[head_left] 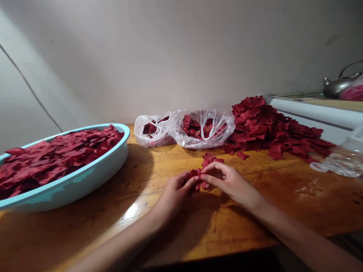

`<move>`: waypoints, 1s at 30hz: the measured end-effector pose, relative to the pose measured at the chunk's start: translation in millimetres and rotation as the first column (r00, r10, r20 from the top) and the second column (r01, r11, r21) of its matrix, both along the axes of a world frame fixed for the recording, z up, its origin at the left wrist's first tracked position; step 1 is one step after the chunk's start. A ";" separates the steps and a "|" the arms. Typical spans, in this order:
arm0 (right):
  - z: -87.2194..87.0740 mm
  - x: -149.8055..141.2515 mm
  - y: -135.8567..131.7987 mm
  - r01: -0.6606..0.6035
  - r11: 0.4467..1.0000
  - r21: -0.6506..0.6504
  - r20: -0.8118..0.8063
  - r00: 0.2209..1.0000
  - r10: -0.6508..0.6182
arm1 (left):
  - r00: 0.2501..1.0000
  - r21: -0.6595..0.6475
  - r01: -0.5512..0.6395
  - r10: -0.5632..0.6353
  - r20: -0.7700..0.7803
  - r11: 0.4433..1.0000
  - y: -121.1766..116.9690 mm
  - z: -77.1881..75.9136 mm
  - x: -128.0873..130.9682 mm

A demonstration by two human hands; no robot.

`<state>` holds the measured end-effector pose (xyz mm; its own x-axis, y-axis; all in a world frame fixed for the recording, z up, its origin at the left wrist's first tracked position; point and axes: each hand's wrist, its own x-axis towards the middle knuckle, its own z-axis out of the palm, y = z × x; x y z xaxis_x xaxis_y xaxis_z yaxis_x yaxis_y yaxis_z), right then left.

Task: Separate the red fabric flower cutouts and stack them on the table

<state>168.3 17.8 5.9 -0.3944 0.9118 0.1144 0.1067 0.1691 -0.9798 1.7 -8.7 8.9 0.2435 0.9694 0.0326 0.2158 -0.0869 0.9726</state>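
My left hand point(180, 186) is closed, thumb against fingers, on a dark red artificial flower point(194, 173) low over the wooden table. From the other side my right hand point(227, 180) pinches at the same flower with thumb and forefinger. The fingers hide much of it, so its exact form is unclear. Just beyond my fingers lie a few loose red petal pieces point(209, 158). Farther back to the right rises a large heap of red petal pieces point(256, 124), flat with scalloped edges.
At left stands a light blue basin point(120, 160) heaped with red petals. Two clear plastic bags point(159, 138) holding red pieces sit by the wall. Clear plastic packaging point(344, 160) lies at right. A metal kettle point(336, 88) stands on a surface behind it.
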 end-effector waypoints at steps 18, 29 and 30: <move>-3.7 -18.0 5.5 -0.106 0.917 -0.384 -0.157 0.986 0.048 | 0.989 -0.228 -0.014 0.047 0.139 0.974 7.4 -8.9 -14.8; -9.4 -16.2 6.0 -0.116 0.934 -0.339 -0.194 0.980 0.051 | 0.996 -0.063 -0.063 0.067 0.054 0.996 2.7 -8.7 -13.2; -9.0 -15.6 6.2 -0.094 0.942 -0.323 -0.185 0.982 0.034 | 0.995 -0.049 -0.075 0.078 0.061 0.996 2.9 -8.4 -14.1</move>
